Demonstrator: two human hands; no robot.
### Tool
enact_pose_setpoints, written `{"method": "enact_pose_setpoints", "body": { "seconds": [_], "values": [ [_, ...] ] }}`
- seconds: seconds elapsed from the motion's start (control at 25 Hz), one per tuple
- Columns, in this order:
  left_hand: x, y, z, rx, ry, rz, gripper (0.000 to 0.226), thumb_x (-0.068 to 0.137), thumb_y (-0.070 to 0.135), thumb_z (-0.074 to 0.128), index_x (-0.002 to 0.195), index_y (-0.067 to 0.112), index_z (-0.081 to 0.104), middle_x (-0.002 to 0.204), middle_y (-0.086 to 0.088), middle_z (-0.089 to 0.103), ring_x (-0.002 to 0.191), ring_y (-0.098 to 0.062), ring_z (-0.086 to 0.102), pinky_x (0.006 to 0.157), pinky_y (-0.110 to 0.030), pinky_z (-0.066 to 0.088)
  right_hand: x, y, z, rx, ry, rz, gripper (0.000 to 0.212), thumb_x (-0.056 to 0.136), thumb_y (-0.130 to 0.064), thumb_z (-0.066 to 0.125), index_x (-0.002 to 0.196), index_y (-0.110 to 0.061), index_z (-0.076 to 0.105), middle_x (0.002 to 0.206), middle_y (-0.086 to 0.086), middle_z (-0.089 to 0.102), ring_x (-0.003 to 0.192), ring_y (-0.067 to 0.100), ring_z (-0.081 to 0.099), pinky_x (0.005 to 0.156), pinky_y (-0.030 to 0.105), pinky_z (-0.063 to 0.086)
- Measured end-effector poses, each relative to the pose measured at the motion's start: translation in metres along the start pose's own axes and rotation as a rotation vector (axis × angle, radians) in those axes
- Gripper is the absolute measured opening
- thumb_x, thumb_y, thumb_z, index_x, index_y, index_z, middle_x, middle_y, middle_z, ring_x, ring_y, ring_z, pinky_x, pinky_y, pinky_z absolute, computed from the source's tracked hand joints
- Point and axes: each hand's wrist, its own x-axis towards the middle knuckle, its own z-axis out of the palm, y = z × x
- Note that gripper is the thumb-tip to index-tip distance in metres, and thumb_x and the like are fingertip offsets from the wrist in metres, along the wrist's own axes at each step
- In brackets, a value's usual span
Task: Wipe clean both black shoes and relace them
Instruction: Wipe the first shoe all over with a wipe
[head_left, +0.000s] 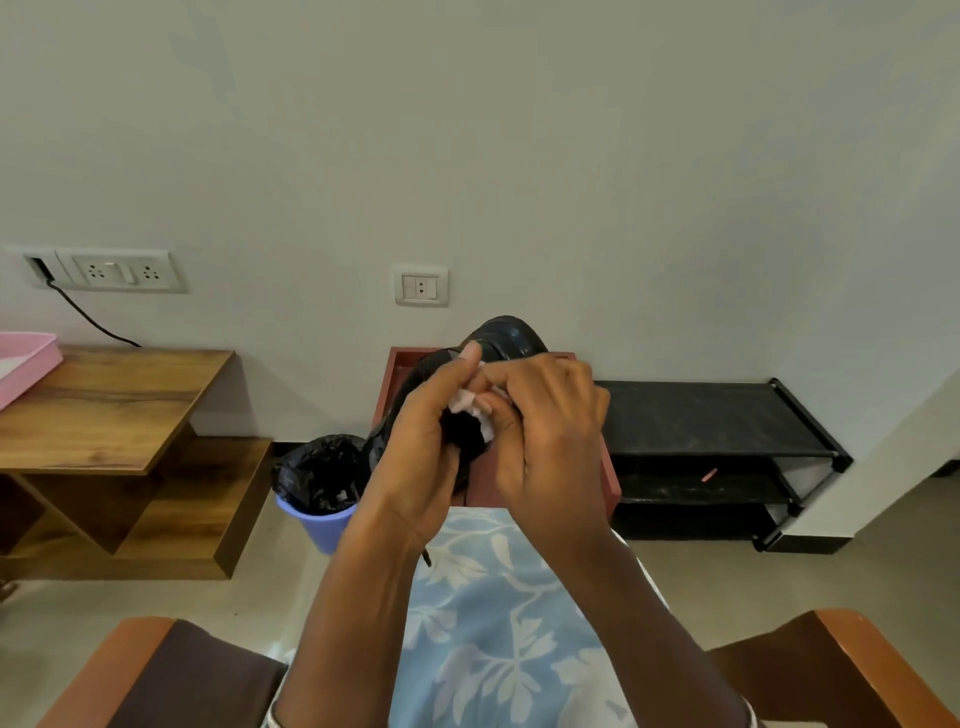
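A black shoe (506, 338) is held up in front of me, toe pointing away and up. My left hand (415, 441) grips it from the left side, thumb raised along its edge. My right hand (545, 431) has its fingers curled round a white wipe (470, 402) and presses it against the shoe between both hands. A black lace end (427, 557) dangles below my left wrist. Most of the shoe is hidden behind my hands. No second shoe is in view.
A reddish-brown tray table (597, 457) stands behind the shoe. A purple bin with a black liner (322, 483) is to its left, a wooden table (114, 410) with a pink tray (26, 364) further left, a black shoe rack (717, 441) on the right. Chair armrests flank my lap.
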Motion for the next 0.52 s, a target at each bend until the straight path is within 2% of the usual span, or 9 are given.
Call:
{"method": "enact_pose_setpoints", "body": {
  "seconds": [0.08, 0.12, 0.24, 0.36, 0.44, 0.48, 0.52],
  "values": [
    [-0.003, 0.001, 0.003, 0.083, -0.045, 0.040, 0.050, 0.095, 0.046, 0.051, 0.099, 0.000, 0.069, 0.102, -0.014, 0.071, 0.106, -0.025, 0.067, 0.096, -0.036, 0.051, 0.011, 0.000, 0.003, -0.021, 0.006, 0.022, 0.025, 0.101, -0.028, 0.047, 0.102, -0.019, 0.070, 0.098, -0.006, 0.067, 0.095, 0.019, 0.053, 0.077, 0.033, 0.037],
    [-0.006, 0.003, 0.007, 0.085, -0.058, 0.034, 0.047, 0.097, 0.046, 0.046, 0.098, 0.007, 0.072, 0.104, -0.009, 0.073, 0.108, -0.021, 0.068, 0.094, -0.032, 0.052, 0.014, 0.000, 0.004, -0.029, 0.011, 0.027, 0.023, 0.101, -0.028, 0.049, 0.102, -0.020, 0.070, 0.099, -0.007, 0.067, 0.095, 0.018, 0.053, 0.077, 0.032, 0.036],
    [-0.005, 0.004, 0.011, 0.028, -0.059, 0.002, 0.048, 0.098, 0.048, 0.040, 0.085, 0.020, 0.077, 0.093, -0.003, 0.074, 0.097, -0.014, 0.070, 0.090, -0.029, 0.054, 0.013, 0.004, 0.002, -0.031, 0.047, 0.006, 0.021, 0.101, -0.026, 0.051, 0.104, -0.020, 0.071, 0.102, -0.008, 0.068, 0.097, 0.017, 0.051, 0.078, 0.028, 0.034],
    [-0.004, 0.008, 0.009, -0.104, -0.010, -0.022, 0.057, 0.097, 0.052, 0.038, 0.087, 0.012, 0.078, 0.095, -0.012, 0.074, 0.094, -0.023, 0.070, 0.086, -0.031, 0.059, -0.013, 0.009, 0.000, -0.015, 0.087, -0.030, 0.021, 0.100, -0.019, 0.052, 0.100, -0.016, 0.072, 0.097, -0.007, 0.069, 0.095, 0.016, 0.050, 0.079, 0.025, 0.034],
    [-0.002, 0.013, 0.009, -0.171, -0.002, -0.034, 0.062, 0.096, 0.055, 0.037, 0.102, 0.006, 0.074, 0.114, -0.018, 0.071, 0.109, -0.032, 0.065, 0.096, -0.038, 0.054, -0.033, 0.011, 0.002, -0.068, 0.113, -0.054, 0.021, 0.099, -0.017, 0.052, 0.097, -0.014, 0.073, 0.094, -0.003, 0.070, 0.094, 0.017, 0.053, 0.079, 0.026, 0.036],
    [-0.001, 0.013, 0.007, -0.195, -0.004, -0.041, 0.065, 0.095, 0.056, 0.037, 0.110, 0.002, 0.069, 0.117, -0.020, 0.070, 0.114, -0.035, 0.062, 0.102, -0.042, 0.049, -0.036, 0.010, 0.002, -0.086, 0.122, -0.054, 0.021, 0.098, -0.017, 0.052, 0.096, -0.013, 0.073, 0.093, -0.002, 0.070, 0.093, 0.018, 0.053, 0.078, 0.026, 0.037],
    [0.000, 0.011, 0.007, -0.211, -0.007, -0.052, 0.069, 0.095, 0.059, 0.038, 0.111, -0.003, 0.063, 0.111, -0.019, 0.071, 0.111, -0.037, 0.062, 0.107, -0.044, 0.044, -0.035, 0.008, 0.003, -0.091, 0.128, -0.049, 0.021, 0.098, -0.017, 0.053, 0.096, -0.013, 0.074, 0.092, -0.002, 0.071, 0.093, 0.018, 0.053, 0.078, 0.027, 0.037]
  ]
}}
